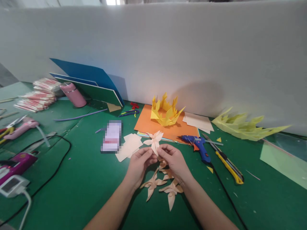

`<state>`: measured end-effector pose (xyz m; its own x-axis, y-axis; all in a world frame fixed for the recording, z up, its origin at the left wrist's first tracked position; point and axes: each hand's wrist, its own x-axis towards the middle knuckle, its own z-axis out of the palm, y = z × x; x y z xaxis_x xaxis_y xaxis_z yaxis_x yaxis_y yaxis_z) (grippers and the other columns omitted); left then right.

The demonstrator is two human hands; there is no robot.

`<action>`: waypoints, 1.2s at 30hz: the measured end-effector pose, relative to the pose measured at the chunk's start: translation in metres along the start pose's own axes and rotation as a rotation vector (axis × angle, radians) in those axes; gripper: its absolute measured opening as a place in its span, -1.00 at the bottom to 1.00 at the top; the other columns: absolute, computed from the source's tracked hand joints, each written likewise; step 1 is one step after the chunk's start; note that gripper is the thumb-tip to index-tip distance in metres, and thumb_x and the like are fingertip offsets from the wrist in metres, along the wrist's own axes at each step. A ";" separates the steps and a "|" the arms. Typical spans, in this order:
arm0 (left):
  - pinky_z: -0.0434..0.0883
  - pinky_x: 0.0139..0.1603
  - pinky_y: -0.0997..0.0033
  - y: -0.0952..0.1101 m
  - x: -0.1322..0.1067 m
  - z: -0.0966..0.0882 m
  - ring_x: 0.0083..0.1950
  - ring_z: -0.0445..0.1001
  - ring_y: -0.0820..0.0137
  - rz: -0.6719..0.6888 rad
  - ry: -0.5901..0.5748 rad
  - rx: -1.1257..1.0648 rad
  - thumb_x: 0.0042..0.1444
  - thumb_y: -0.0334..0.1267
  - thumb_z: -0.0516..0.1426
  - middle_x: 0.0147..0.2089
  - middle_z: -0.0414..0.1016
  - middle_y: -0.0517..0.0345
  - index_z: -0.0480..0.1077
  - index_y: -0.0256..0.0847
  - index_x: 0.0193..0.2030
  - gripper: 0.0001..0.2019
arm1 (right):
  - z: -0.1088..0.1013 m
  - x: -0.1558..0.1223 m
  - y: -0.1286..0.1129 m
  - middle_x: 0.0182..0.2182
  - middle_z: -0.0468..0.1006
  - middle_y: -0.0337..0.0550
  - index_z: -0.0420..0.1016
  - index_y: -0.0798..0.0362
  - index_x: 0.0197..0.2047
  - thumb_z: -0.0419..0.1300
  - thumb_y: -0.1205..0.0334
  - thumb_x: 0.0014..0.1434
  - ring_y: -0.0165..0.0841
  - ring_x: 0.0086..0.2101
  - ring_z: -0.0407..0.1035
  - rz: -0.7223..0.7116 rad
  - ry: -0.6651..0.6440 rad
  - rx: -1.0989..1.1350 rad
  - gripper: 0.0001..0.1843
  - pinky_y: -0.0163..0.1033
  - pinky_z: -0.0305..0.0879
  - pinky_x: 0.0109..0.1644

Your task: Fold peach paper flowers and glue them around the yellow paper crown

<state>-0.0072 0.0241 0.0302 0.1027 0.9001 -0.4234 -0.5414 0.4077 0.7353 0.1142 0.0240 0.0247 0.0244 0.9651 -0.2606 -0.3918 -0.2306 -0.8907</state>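
Flowers of pale paper [171, 191], at least three, lie nearest on green surface [91, 179]; their petals look already shaped; just beyond, left hand [141, 159] and right hand [174, 161], close together, pinch one more pale flower [155, 142] between fingertips; whether this one is complete, cannot tell; farther, flat pale sheets [130, 145] not yet shaped, so work seems partly done; glue gun [196, 142] lies at right; behind, yellow crown [168, 120] on orange sheet [143, 117] looks finished.

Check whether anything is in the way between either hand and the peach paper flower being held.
Nothing visible is: the left hand and right hand both pinch the held flower. Other peach flowers sit below, nearer the person.
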 end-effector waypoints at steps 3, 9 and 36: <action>0.44 -0.46 0.63 0.001 0.000 0.000 -0.55 0.45 0.55 -0.019 -0.022 -0.027 -0.50 -0.25 0.43 -0.60 0.50 0.17 0.49 -0.34 -0.50 -0.65 | 0.000 0.000 -0.001 -0.58 0.44 -0.36 0.47 0.06 -0.53 0.44 0.06 -0.32 -0.53 -0.53 0.25 -0.007 0.005 -0.008 -0.67 -0.37 0.18 -0.40; 0.41 -0.49 0.63 0.000 0.001 -0.001 -0.57 0.42 0.57 -0.053 -0.040 -0.043 -0.41 -0.32 0.41 -0.61 0.48 0.19 0.47 -0.34 -0.47 -0.70 | 0.000 0.001 -0.002 -0.56 0.46 -0.33 0.47 0.06 -0.53 0.43 0.04 -0.33 -0.49 -0.51 0.28 -0.010 -0.012 -0.023 -0.66 -0.34 0.21 -0.37; 0.27 -0.46 0.60 0.003 0.003 -0.011 -0.53 0.24 0.62 -0.186 -0.215 -0.056 -0.25 -0.27 0.37 -0.54 0.31 0.24 0.44 -0.34 -0.47 -0.75 | -0.004 -0.003 -0.010 -0.57 0.48 -0.32 0.48 0.04 -0.49 0.39 -0.03 -0.25 -0.45 -0.51 0.35 0.019 -0.180 -0.139 -0.65 -0.31 0.26 -0.36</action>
<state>-0.0177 0.0261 0.0258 0.3755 0.8253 -0.4217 -0.5417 0.5646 0.6227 0.1215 0.0234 0.0333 -0.1508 0.9641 -0.2185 -0.2595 -0.2519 -0.9323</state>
